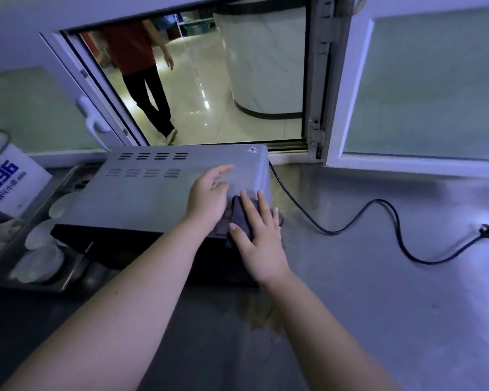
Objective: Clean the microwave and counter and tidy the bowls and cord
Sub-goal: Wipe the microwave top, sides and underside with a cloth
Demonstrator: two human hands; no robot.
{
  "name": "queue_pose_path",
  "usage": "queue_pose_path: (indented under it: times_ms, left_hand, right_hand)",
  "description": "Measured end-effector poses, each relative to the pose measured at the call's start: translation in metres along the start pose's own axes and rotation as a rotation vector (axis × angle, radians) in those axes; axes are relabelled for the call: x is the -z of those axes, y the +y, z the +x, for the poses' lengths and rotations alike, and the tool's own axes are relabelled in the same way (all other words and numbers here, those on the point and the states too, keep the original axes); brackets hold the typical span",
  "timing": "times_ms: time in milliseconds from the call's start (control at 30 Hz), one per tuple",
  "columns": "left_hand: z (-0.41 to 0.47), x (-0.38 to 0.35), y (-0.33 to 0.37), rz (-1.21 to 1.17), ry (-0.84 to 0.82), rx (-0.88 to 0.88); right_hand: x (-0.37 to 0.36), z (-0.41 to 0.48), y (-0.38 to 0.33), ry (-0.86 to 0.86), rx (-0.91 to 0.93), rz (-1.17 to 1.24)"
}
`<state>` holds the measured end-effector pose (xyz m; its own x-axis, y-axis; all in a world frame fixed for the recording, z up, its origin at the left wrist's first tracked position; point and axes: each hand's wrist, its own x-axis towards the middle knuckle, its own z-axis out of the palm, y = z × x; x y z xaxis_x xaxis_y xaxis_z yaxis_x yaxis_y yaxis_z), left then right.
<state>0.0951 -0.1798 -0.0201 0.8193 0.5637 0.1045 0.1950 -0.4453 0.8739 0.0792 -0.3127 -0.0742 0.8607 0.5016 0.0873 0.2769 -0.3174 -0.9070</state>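
White box (10, 176), far left: blue "1996" printed large, smaller blue characters beneath, too small to read. Microwave (153, 190) top, rear right corner: triangular hot-surface warning sign (252, 149).

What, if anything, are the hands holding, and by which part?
Nothing is gripped. The right hand presses a cloth flat against the front right corner of the microwave; the left hand rests open on its top.
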Motion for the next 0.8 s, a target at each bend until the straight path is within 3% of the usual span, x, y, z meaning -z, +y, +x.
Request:
queue_pose_path:
  times_ms: [233, 400, 633, 800]
  left_hand:
    - [-0.022, 0.082, -0.026, 0.439, 0.02, -0.116]
    - [-0.019, 0.121, -0.06, 0.53, -0.013, -0.205]
    - [-0.005, 0.186, -0.096, 0.477, -0.027, -0.335]
    - [0.006, 0.235, -0.131, 0.437, -0.036, -0.306]
  right_hand:
    - [-0.007, 0.011, -0.049, -0.118, -0.122, -0.62]
    - [-0.038, 0.011, -0.075, -0.079, -0.15, -0.912]
    - [-0.14, 0.02, -0.124, -0.073, -0.185, -0.979]
    - [-0.208, 0.037, -0.155, -0.114, -0.201, -0.97]
